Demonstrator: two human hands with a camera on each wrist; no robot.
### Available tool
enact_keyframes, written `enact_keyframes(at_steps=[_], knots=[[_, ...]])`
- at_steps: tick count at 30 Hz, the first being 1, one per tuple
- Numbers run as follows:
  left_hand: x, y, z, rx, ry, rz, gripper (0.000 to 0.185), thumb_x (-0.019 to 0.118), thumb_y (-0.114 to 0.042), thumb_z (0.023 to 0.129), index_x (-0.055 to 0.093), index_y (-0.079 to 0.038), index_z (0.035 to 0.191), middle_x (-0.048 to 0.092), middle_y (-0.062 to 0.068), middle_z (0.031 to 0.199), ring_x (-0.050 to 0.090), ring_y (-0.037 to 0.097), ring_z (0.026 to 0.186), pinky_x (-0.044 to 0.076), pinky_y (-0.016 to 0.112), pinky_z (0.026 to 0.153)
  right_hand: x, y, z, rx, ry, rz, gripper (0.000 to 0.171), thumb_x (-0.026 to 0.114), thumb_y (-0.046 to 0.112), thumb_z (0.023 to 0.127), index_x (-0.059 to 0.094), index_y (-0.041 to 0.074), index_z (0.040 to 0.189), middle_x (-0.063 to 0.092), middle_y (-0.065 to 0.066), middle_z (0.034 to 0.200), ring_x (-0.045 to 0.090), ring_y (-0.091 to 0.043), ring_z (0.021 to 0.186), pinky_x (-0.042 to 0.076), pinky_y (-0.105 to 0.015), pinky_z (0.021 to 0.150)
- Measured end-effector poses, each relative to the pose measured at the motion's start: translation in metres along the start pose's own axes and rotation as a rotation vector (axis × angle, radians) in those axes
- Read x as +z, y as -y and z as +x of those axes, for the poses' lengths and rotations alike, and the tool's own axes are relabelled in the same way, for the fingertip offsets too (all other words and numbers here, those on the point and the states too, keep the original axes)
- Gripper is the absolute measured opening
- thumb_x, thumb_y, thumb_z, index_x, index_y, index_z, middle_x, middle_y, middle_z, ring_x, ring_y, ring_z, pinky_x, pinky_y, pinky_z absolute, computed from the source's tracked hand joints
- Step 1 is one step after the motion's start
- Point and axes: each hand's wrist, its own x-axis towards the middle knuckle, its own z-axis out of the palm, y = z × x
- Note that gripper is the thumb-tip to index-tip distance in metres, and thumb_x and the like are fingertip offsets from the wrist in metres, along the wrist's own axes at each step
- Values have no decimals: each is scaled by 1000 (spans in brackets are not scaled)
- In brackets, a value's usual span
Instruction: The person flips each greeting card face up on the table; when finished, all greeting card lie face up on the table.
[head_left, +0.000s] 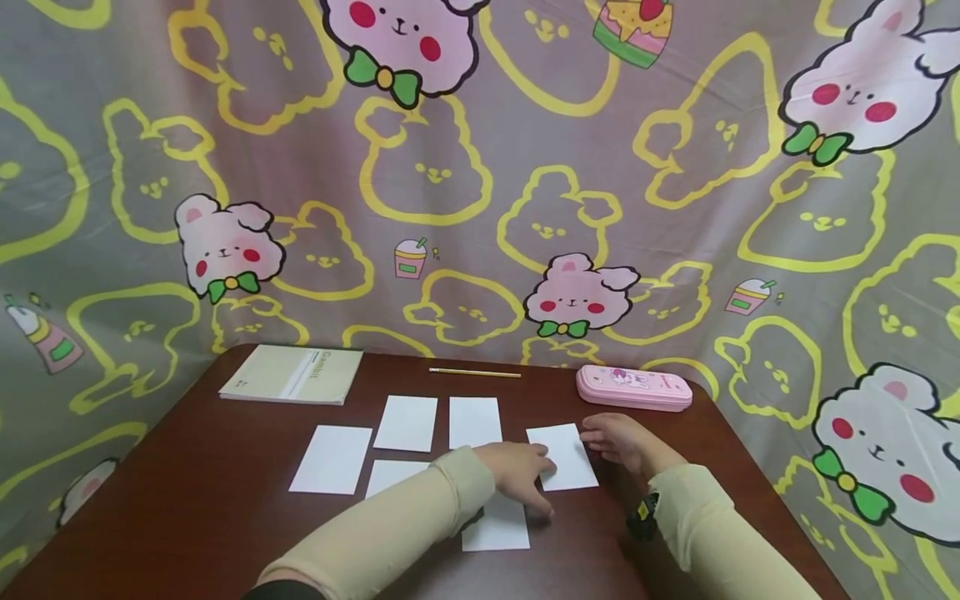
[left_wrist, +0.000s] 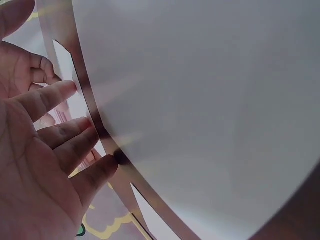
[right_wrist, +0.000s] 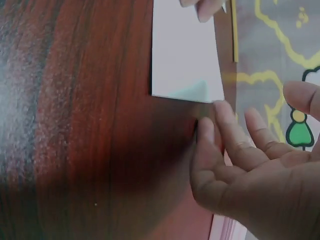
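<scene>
- While the head view shows six white cards on the worktop (head_left: 187,508), the left hand (head_left: 517,471) lies flat with fingers straight between the right-most card (head_left: 566,454) and the nearest card (head_left: 497,527); the right hand (head_left: 618,440), relaxed, touches the right-most card's right edge.
- From the left wrist, the fingers (left_wrist: 65,145) are straight beside a card's edge, holding nothing; press lightly so the card slides instead of buckling.
- At the right wrist, fingertips (right_wrist: 220,117) meet the card's (right_wrist: 185,55) corner; contact looks light, though shadow blurs it. Nudging squarely would, I judge, keep it aligned.
</scene>
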Motion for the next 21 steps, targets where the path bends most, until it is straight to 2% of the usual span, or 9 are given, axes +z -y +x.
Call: enact_keyframes(at_steps=[3, 6, 9, 14, 18, 21], knots=[[0, 0, 0, 9, -6, 2, 68, 73, -61, 86, 63, -22, 140, 51, 0, 153, 53, 17, 135, 44, 31, 108, -3, 0, -3, -10, 13, 44, 45, 48, 20, 107, 44, -13, 138, 74, -13, 108, 70, -22, 99, 51, -45, 96], [0, 1, 1, 25, -36, 14, 65, 74, -59, 86, 64, -21, 138, 55, -1, 146, 57, 15, 129, 46, 29, 105, -4, -2, -4, -39, 25, 83, 43, 49, 14, 108, 43, -15, 137, 71, -7, 99, 70, -15, 88, 56, -31, 83], [1, 2, 2, 48, -81, 25, 61, 75, -56, 87, 65, -19, 134, 60, -2, 136, 61, 12, 119, 48, 28, 100, -1, -5, -4, -79, 28, 48, 37, 53, 8, 105, 48, -17, 131, 66, -1, 86, 63, -7, 73, 53, -22, 69], [4, 1, 4, 77, -153, 42, 54, 75, -52, 88, 67, -17, 128, 63, -5, 120, 63, 7, 101, 50, 23, 90, 7, -8, -4, -119, 8, -48, 17, 58, 4, 100, 61, -10, 109, 57, 0, 73, 52, -7, 63, 47, -21, 60], [5, 1, 7, 76, -206, 32, 48, 74, -50, 91, 68, -15, 123, 64, -5, 108, 60, 6, 90, 51, 22, 82, 10, -5, -5, -120, 4, -19, 8, 57, 2, 99, 61, -5, 101, 56, 0, 72, 51, -7, 62, 47, -21, 60], [5, 2, 10, 60, -239, 27, 47, 73, -50, 92, 67, -15, 123, 65, -5, 106, 61, 6, 89, 52, 23, 81, 10, 0, -5, -118, 2, 24, 5, 57, 2, 99, 61, -2, 99, 57, 0, 73, 53, -6, 63, 48, -20, 60]])
